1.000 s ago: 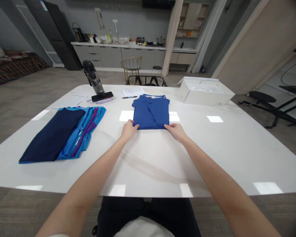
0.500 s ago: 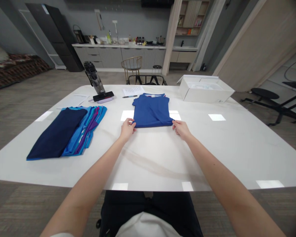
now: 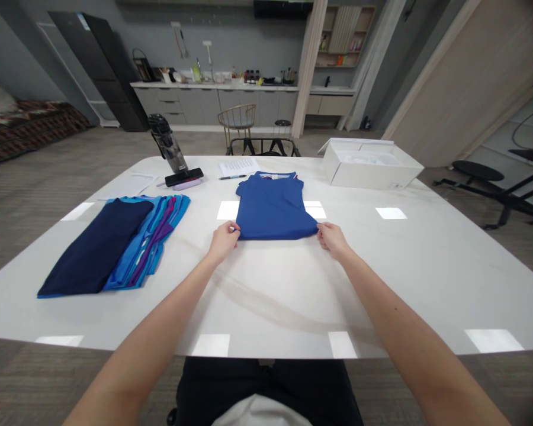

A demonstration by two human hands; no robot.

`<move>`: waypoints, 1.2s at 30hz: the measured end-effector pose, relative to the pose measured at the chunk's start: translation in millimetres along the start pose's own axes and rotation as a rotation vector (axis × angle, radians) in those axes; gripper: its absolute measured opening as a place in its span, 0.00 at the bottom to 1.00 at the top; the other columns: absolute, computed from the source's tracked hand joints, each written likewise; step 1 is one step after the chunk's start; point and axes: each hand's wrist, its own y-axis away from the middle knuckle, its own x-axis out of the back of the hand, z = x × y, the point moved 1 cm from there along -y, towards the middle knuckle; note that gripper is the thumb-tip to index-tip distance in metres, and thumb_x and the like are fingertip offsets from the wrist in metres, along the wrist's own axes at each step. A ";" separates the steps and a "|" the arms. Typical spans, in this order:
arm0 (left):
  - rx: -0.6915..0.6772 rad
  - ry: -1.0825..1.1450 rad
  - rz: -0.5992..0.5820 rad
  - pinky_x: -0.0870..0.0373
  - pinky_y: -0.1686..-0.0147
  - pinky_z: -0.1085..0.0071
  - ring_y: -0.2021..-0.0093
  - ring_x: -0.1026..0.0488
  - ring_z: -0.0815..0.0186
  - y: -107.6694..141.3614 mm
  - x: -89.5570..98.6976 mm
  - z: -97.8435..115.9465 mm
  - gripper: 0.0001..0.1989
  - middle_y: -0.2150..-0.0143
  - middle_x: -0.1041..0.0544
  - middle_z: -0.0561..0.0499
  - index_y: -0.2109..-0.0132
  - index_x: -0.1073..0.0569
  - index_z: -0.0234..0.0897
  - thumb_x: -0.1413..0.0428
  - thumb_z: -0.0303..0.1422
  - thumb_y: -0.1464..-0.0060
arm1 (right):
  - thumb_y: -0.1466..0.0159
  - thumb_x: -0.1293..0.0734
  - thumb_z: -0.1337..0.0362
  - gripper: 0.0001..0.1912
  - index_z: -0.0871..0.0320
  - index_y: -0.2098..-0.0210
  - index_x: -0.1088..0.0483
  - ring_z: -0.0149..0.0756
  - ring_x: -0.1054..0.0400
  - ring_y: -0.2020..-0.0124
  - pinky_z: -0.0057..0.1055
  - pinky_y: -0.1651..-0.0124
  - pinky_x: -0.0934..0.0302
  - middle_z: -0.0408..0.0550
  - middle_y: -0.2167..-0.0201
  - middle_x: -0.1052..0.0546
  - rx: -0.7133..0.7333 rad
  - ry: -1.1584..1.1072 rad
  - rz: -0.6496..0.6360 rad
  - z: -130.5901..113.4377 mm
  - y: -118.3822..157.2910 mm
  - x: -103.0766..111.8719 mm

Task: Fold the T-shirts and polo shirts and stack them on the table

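A blue short-sleeved shirt lies on the white table, collar toward the far side and its near edge folded under or over; I cannot tell which. My left hand pinches the near left corner of the shirt. The near right corner is pinched between the fingers of my right hand, which pulls it slightly outward. To the left sits a stack of folded clothes in dark navy, light blue and purple, apart from both hands.
A black handheld vacuum stands at the back left. Behind the shirt are papers and a pen. An open white box stands at the back right. Chairs and a kitchen counter lie beyond the table.
Both hands have drawn the shirt's near edge toward me and moved a little farther apart. The lower part looks longer and smoother, with its right corner stretched outward.
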 end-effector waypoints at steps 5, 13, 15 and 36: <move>-0.011 -0.093 -0.046 0.39 0.76 0.71 0.79 0.31 0.66 -8.5 1.0 6.1 0.12 0.80 0.30 0.58 0.57 0.27 0.44 0.40 0.37 0.50 | 0.41 0.28 0.44 0.24 0.54 0.76 0.37 0.24 0.56 0.86 0.28 0.83 0.66 0.39 0.85 0.37 -0.098 0.085 -0.048 -9.5 -0.4 -0.2; 0.094 -0.166 -0.481 0.42 0.76 0.71 0.80 0.35 0.67 -24.7 21.3 19.8 0.23 0.81 0.32 0.61 0.52 0.30 0.41 0.33 0.42 0.53 | 0.40 0.27 0.48 0.21 0.58 0.77 0.30 0.27 0.47 0.83 0.28 0.78 0.55 0.38 0.85 0.37 -0.118 0.500 -0.222 -20.4 -34.2 30.4; 0.084 -0.227 -0.448 0.38 0.74 0.70 0.76 0.30 0.64 -41.3 23.9 23.3 0.22 0.77 0.27 0.56 0.53 0.30 0.40 0.35 0.46 0.50 | 0.39 0.28 0.46 0.21 0.59 0.73 0.26 0.30 0.40 0.79 0.28 0.75 0.49 0.43 0.80 0.29 -0.054 0.593 -0.174 -24.8 -53.0 30.8; -0.289 -0.074 0.416 0.33 0.55 0.64 0.59 0.25 0.59 -233.5 -44.2 62.2 0.08 0.61 0.21 0.49 0.61 0.27 0.41 0.47 0.38 0.36 | 0.33 0.36 0.58 0.09 0.56 0.59 0.28 0.38 0.30 0.66 0.33 0.59 0.38 0.46 0.68 0.22 0.359 0.335 0.386 -66.6 -236.4 -42.0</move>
